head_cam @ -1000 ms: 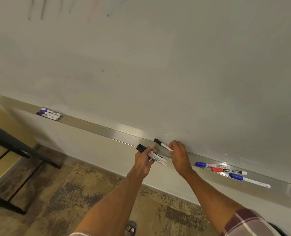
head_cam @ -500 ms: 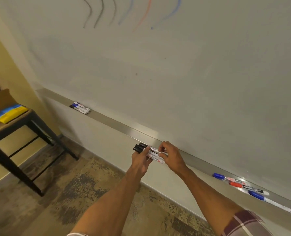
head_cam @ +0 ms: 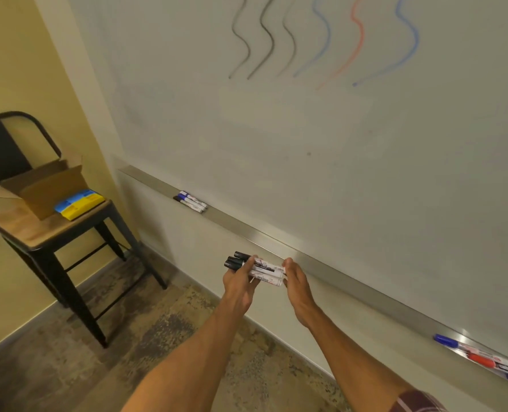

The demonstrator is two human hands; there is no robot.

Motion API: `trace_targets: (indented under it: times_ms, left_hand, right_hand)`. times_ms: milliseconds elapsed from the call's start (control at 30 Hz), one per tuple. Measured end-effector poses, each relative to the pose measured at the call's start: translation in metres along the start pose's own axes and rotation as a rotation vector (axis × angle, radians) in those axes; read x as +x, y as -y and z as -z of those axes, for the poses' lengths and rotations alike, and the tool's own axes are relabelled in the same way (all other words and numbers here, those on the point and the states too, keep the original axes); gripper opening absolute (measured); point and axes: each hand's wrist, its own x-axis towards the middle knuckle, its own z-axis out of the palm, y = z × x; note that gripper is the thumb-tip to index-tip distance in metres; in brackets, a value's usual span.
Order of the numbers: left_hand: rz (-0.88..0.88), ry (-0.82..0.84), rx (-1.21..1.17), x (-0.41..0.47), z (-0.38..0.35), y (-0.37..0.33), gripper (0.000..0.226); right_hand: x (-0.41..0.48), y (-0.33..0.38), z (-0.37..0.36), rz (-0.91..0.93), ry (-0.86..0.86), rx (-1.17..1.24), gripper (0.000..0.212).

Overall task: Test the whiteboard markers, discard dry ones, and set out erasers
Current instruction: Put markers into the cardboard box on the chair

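3 black-capped markers [head_cam: 258, 269] sit bundled just below the tray [head_cam: 350, 281], a little in front of it. The left hand [head_cam: 239, 282] grips them near the caps, fingers curled round. The right hand [head_cam: 295, 285] meets their white ends with its thumb; its fingers are hidden, so I cannot tell their grip. On the tray lie left markers [head_cam: 191, 201] and right markers [head_cam: 481, 356]. Above the tray, the whiteboard [head_cam: 306, 144] carries 6 wavy lines [head_cam: 324, 40]. Far left of the tray, blue-yellow erasers [head_cam: 79, 203] lie beside a cardboard box [head_cam: 44, 185] on a chair [head_cam: 50, 254].
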Motion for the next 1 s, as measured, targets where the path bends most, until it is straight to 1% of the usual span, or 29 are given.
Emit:
trace_targets:
  times_ms: [67,133,200,267,333,500,567,633,700,733,867,1000]
  left_hand:
    - [-0.011,0.021,-0.016,0.001,0.009,-0.020,0.019]
    - [-0.015,0.036,-0.012,0.004,0.018,-0.039,0.015]
    - [-0.017,0.045,-0.003,0.009,0.028,-0.057,0.020]
    - [-0.022,0.047,0.012,0.013,0.037,-0.073,0.027]
    - [-0.026,0.048,0.019,0.018,0.046,-0.088,0.029]
    - [-0.023,0.078,0.044,0.032,0.062,-0.116,0.015]
    - [-0.017,0.066,0.033,0.039,0.065,-0.123,0.013]
    - [-0.011,0.045,0.014,0.047,0.065,-0.128,0.021]
    - [-0.009,0.022,0.006,0.058,0.064,-0.132,0.029]
    - [-0.009,0.017,0.002,0.065,0.062,-0.133,0.031]
    - [0.005,0.014,-0.020,0.096,0.050,-0.140,0.036]
    - [0.033,0.015,-0.012,0.128,0.034,-0.144,0.038]
  right_hand:
    - [0.001,0.004,-0.027,-0.042,0.013,0.125,0.045]
    - [0.000,0.012,-0.051,-0.041,0.014,0.236,0.044]
    - [0.003,0.018,-0.072,-0.056,-0.007,0.321,0.050]
    - [0.007,0.019,-0.091,-0.076,-0.018,0.352,0.056]
    - [0.010,0.020,-0.109,-0.092,-0.012,0.350,0.058]
    - [0.014,0.023,-0.143,-0.118,-0.009,0.367,0.062]
    - [0.020,0.025,-0.151,-0.127,-0.040,0.415,0.057]
    - [0.027,0.029,-0.155,-0.121,-0.054,0.453,0.042]
    - [0.037,0.031,-0.158,-0.090,-0.018,0.453,0.026]
    - [0.044,0.031,-0.160,-0.062,0.000,0.438,0.022]
    - [0.077,0.027,-0.165,-0.003,-0.005,0.392,0.018]
    - [0.118,0.026,-0.165,-0.005,-0.086,0.351,0.017]
